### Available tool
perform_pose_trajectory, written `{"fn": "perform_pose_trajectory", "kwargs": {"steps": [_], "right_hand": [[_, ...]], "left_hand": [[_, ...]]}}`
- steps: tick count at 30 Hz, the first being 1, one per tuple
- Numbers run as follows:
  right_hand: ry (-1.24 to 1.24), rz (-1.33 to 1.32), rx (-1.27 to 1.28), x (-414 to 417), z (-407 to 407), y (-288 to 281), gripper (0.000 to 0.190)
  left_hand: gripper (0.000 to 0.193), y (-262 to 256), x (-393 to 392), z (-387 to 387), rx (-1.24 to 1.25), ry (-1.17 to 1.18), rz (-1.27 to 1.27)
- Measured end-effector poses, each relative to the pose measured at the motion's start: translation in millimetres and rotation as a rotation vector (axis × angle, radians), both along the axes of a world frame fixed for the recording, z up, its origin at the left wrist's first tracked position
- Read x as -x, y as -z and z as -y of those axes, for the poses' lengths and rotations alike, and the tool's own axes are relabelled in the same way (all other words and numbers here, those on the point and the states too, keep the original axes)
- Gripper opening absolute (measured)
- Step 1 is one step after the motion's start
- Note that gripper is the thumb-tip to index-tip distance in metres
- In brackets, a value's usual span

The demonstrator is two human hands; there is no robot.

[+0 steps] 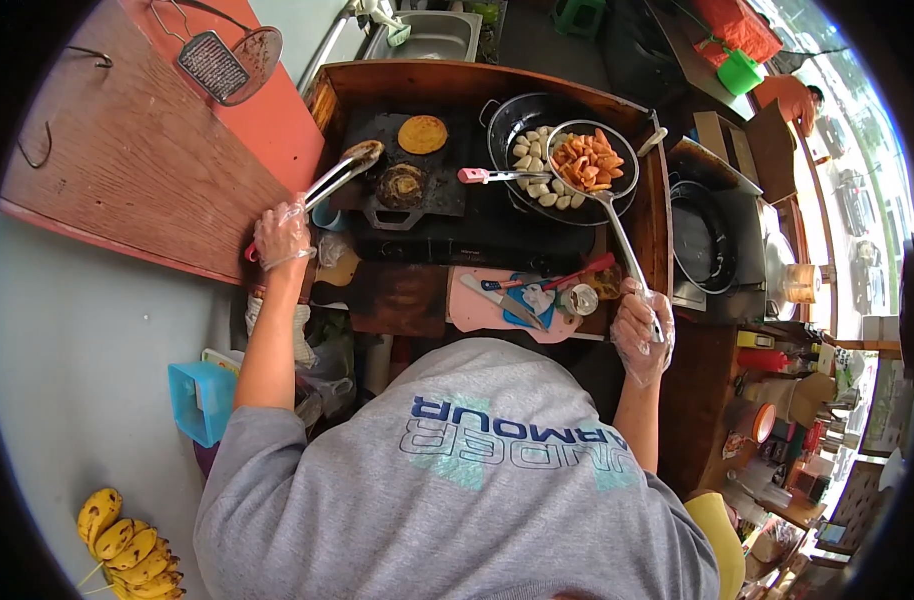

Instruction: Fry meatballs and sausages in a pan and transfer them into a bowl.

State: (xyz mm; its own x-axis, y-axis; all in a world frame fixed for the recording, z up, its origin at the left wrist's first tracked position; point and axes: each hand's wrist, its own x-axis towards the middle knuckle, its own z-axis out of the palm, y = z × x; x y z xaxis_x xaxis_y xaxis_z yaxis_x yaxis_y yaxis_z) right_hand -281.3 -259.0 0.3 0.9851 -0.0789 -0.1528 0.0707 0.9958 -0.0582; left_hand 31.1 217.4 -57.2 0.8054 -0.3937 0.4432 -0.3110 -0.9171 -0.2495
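My left hand (284, 231), in a clear plastic glove, grips metal tongs (328, 182). At their tips is a browned flat piece of food (364, 151), above the left edge of a black griddle (445, 180). On the griddle lie a golden round flatbread (422, 135) and a darker, charred round (402, 186). My gloved right hand (643, 330) holds the long handle of a metal skimmer (619, 214). Orange-brown fried pieces (588, 159) fill it, over a black wok (528, 112) with pale chunks (528, 154). Pink-handled tongs (494, 175) reach over the wok's left rim.
A pink cutting board (468, 319) bears a knife (502, 301), a blue mat and a small jar (579, 300). Wooden walls (457, 73) surround the stove. Another black pan (701, 236) stands right. Bananas (130, 547) hang lower left. A person (791, 97) is at far right.
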Motion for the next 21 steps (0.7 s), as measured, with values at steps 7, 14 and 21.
{"fn": "perform_pose_trajectory", "kwargs": {"steps": [7,14,21], "right_hand": [[-0.037,0.070,-0.010,-6,3,5,0.029],[-0.046,0.031,-0.006,-7,5,8,0.028],[-0.044,0.062,-0.026,-6,5,6,0.028]], "left_hand": [[0.037,-19,23,-9,-0.023,-0.121,-0.211],[0.019,-29,37,-14,0.158,-0.093,-0.257],[0.018,1,37,-24,0.494,-0.147,-0.535]]}}
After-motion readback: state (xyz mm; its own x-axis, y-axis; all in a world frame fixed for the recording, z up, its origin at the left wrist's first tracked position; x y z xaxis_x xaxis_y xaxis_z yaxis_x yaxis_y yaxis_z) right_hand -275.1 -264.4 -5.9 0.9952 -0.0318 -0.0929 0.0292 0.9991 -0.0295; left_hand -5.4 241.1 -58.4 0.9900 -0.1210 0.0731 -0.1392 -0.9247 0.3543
